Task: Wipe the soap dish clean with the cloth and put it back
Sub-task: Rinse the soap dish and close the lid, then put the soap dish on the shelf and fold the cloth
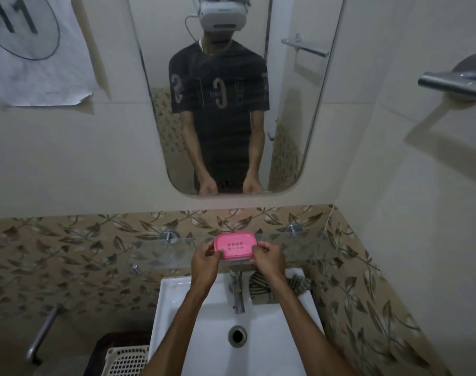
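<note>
Both hands grip the pink dish [236, 245] over the glass shelf [161, 253]: left hand [204, 263] at its 8 o'clock, right hand [268, 257] at 4 o'clock, fingers pinching its ends. The cloth [261, 290] lies on the sink [177, 299] rim.

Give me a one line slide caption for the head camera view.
Both hands, left hand and right hand, hold pink soap dish at glass shelf; cloth lies on sink.

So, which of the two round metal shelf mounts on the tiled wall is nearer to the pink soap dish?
The left mount, just beside the soap dish held in both hands; the right mount sits farther off.
</note>
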